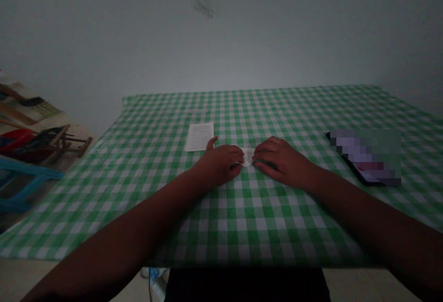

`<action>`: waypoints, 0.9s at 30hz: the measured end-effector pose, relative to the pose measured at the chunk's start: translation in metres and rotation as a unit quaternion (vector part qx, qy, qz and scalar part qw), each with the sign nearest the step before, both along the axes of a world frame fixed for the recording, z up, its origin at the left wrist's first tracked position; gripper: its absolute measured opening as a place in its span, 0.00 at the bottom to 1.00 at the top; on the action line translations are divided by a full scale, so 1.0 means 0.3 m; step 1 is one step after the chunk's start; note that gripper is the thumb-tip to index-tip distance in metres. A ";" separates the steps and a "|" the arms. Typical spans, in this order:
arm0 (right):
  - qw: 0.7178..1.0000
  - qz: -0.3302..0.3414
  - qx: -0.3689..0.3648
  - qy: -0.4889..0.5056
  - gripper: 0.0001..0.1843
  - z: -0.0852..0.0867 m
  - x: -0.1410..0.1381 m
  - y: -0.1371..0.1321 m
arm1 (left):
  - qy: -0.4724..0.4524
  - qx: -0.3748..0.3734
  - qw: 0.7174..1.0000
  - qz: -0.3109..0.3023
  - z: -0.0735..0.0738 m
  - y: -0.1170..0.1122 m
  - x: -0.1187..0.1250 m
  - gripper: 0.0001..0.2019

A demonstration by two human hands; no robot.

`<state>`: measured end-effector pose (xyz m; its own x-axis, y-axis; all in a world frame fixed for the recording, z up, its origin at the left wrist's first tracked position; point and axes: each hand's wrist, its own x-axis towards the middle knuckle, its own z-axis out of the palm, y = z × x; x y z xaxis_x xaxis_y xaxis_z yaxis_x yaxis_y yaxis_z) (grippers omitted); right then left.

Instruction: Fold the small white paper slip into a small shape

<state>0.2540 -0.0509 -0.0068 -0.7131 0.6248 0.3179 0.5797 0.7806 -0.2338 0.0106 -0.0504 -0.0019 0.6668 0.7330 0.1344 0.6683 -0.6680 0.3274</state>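
Observation:
A small piece of printed paper (pixel 248 156) lies between my two hands, just above or on the checked tablecloth. My left hand (pixel 221 163) pinches its left end between thumb and fingers, with the little finger sticking up. At the other end, my right hand (pixel 282 161) has its thumb and fingertips closed on the paper's right edge. Fingers cover both ends of the piece. Behind my left hand, a larger printed sheet (pixel 200 136) lies flat on the cloth, its lower right corner close to that hand.
A green and white checked tablecloth (pixel 270 228) covers the table, which stands against a pale wall (pixel 277 29). To the right lies a dark-edged device (pixel 363 159) with a blurred screen. A blue plastic stool (pixel 27 182) and a red basin (pixel 17 138) are on the floor at left.

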 end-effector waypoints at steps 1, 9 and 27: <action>1.000 -0.002 0.003 -0.002 0.16 -0.003 0.001 -0.002 | 0.001 0.001 1.000 0.009 -0.002 0.003 -0.001 0.08; 0.997 -0.025 0.005 -0.077 0.25 -0.022 -0.008 -0.016 | -0.006 -0.015 0.999 0.035 -0.002 0.012 -0.004 0.09; 0.985 -0.094 0.024 -0.140 0.30 -0.016 -0.052 -0.059 | -0.022 -0.021 0.998 0.060 -0.009 0.014 0.004 0.08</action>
